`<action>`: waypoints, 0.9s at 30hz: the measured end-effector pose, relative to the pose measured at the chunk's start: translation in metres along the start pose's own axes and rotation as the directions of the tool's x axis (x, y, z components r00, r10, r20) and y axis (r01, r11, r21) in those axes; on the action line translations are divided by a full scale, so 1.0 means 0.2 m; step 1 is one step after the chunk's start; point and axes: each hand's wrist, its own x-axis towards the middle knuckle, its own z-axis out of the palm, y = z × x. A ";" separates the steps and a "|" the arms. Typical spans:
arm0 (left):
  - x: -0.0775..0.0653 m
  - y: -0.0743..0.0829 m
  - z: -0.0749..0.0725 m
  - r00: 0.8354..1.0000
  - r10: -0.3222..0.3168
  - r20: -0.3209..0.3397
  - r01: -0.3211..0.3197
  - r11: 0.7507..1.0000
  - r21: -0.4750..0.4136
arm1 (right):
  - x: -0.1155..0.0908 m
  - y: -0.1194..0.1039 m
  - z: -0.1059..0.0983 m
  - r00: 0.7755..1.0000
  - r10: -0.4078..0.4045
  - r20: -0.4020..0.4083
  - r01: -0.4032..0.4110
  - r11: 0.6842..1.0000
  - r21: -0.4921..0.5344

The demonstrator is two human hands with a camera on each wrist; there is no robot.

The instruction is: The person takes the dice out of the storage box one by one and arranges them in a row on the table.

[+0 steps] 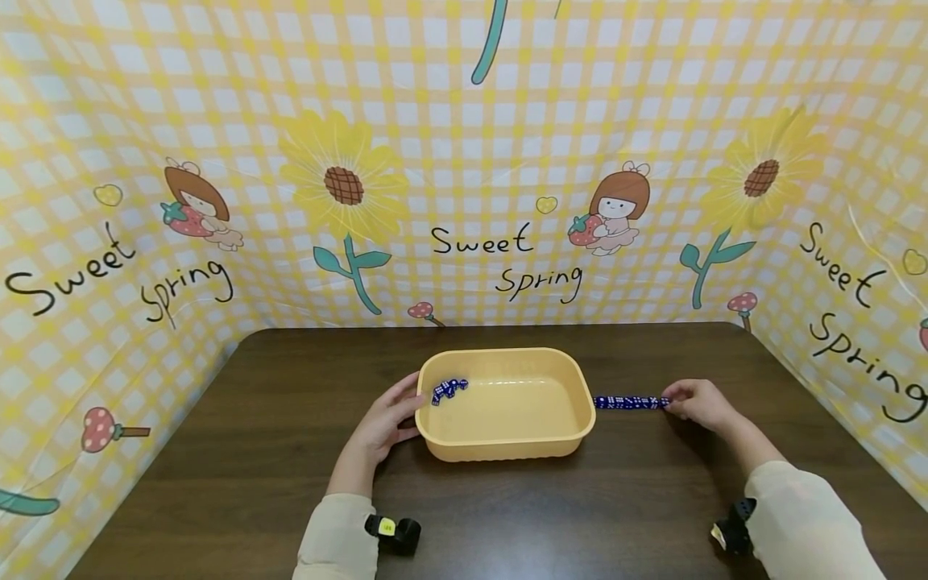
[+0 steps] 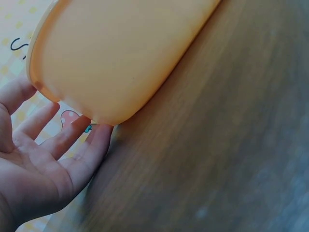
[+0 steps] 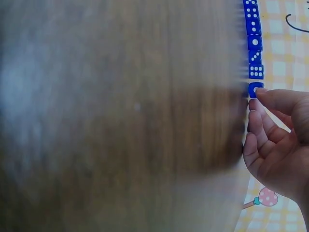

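A yellow rectangular plastic tub point(image 1: 515, 404) stands near the middle of a dark brown wooden table point(image 1: 551, 515). Inside it, at the left end, lies a cluster of small blue cubic dice point(image 1: 449, 390). The left hand point(image 1: 384, 419) is at the tub's left end, fingertips touching it. On the right, a straight row of blue cubic dice point(image 1: 627, 402) runs from the tub's right end to the right hand point(image 1: 699, 403), which pinches the rightmost die point(image 3: 252, 91), just apart from its neighbour. Yellow-and-white checked cloth point(image 1: 464, 145) hangs behind the table's far edge and along both sides.
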 end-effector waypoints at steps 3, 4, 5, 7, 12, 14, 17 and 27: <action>0.00 0.00 0.00 1.000 -0.001 -0.004 0.001 1.000 -0.002 | 0.00 -0.01 0.00 1.000 -0.003 0.003 0.003 1.000 0.000; 0.00 0.00 0.00 1.000 0.002 -0.003 -0.002 1.000 -0.001 | 0.00 -0.02 0.01 1.000 -0.005 0.005 0.005 1.000 -0.002; 0.00 0.00 0.00 1.000 0.004 -0.002 -0.004 1.000 0.002 | 0.01 -0.02 0.01 1.000 -0.007 0.007 0.007 1.000 -0.002; 0.00 0.00 0.00 1.000 0.000 -0.003 0.000 1.000 0.001 | 0.01 -0.02 0.01 1.000 -0.009 0.011 0.009 1.000 -0.005; 0.00 0.00 0.00 1.000 -0.003 -0.002 0.003 1.000 -0.002 | 0.00 -0.03 0.01 1.000 -0.006 0.021 0.006 1.000 0.000; 0.00 0.00 0.00 1.000 -0.005 -0.002 0.005 1.000 -0.006 | 0.00 -0.03 0.00 1.000 0.011 0.026 -0.011 1.000 0.005; 0.00 0.00 0.00 1.000 -0.009 -0.001 0.009 1.000 -0.007 | -0.01 -0.05 -0.02 0.999 0.034 0.042 -0.035 0.999 0.021; 0.00 0.00 0.00 1.000 -0.009 0.002 0.010 1.000 -0.015 | 0.03 -0.15 -0.16 0.998 0.018 0.063 -0.020 1.000 0.020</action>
